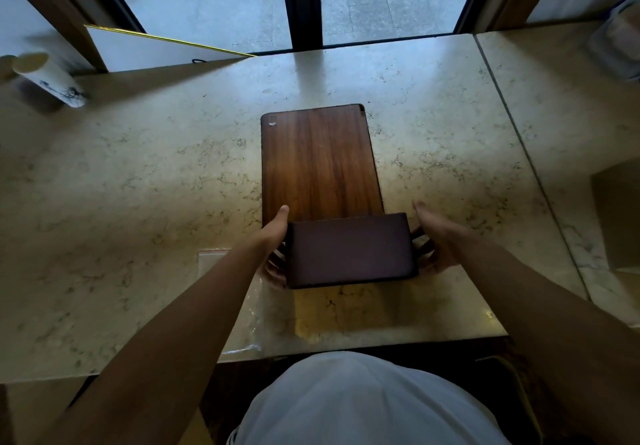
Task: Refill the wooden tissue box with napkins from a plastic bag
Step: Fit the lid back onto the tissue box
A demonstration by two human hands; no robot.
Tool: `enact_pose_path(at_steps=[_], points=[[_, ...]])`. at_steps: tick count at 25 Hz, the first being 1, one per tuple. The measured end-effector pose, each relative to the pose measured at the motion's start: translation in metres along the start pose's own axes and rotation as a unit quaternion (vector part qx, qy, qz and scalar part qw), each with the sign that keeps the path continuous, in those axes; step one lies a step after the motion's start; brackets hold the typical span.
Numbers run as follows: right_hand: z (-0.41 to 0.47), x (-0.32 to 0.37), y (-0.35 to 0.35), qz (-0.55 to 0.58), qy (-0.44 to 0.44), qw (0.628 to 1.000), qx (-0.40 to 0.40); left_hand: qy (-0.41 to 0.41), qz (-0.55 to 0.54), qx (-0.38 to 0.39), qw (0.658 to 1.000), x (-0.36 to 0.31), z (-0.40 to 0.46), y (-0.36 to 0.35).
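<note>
The wooden tissue box [318, 164] stands lengthwise at the middle of the marble counter [138, 174], its dark end face toward me and its brown grained side up. My left hand [275, 236] grips the near left corner, thumb on top. My right hand [438, 240] holds the near right corner with the fingers against the side and the thumb lifted. A clear plastic bag [242, 309] with a red-edged seal lies flat on the counter under and in front of the box. No napkins are visible.
A white cylinder with ink drawings [48, 77] lies at the far left beside a white board with a gold edge [156, 49]. A cardboard box [616, 216] sits at the right edge and a plastic container [620, 46] at the far right. Windows run behind the counter.
</note>
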State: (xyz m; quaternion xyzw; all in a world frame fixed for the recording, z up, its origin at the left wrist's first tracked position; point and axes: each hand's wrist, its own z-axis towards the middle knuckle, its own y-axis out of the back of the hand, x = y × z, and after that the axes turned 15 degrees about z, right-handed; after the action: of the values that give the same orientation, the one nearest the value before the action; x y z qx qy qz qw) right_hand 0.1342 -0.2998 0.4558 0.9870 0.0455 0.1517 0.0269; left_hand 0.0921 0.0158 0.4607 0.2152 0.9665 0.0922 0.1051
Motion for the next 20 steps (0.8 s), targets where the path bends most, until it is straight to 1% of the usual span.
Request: enact_pose_path(at_steps=[2, 5, 11, 14, 18, 20], points=[[0.004, 0.010, -0.003, -0.029, -0.029, 0.999, -0.011, 0.024, 0.030, -0.005, 0.999, -0.009, 0.004, 0.000], [0.006, 0.017, -0.010, -0.074, -0.047, 0.996, -0.028, 0.032, 0.053, -0.018, 0.998, -0.016, 0.012, 0.000], [0.001, 0.019, -0.005, -0.075, -0.036, 0.996, 0.002, -0.011, 0.058, 0.026, 0.998, -0.016, 0.005, 0.015], [-0.006, 0.020, 0.003, -0.062, 0.014, 0.998, 0.024, -0.056, 0.039, 0.028, 0.997, -0.015, -0.009, 0.022], [-0.015, 0.016, 0.009, -0.007, 0.145, 0.988, 0.048, -0.147, -0.002, -0.064, 0.987, -0.009, -0.028, 0.034], [-0.018, 0.014, 0.011, 0.040, 0.200, 0.977, 0.062, -0.196, -0.073, -0.098, 0.973, -0.001, -0.034, 0.033]])
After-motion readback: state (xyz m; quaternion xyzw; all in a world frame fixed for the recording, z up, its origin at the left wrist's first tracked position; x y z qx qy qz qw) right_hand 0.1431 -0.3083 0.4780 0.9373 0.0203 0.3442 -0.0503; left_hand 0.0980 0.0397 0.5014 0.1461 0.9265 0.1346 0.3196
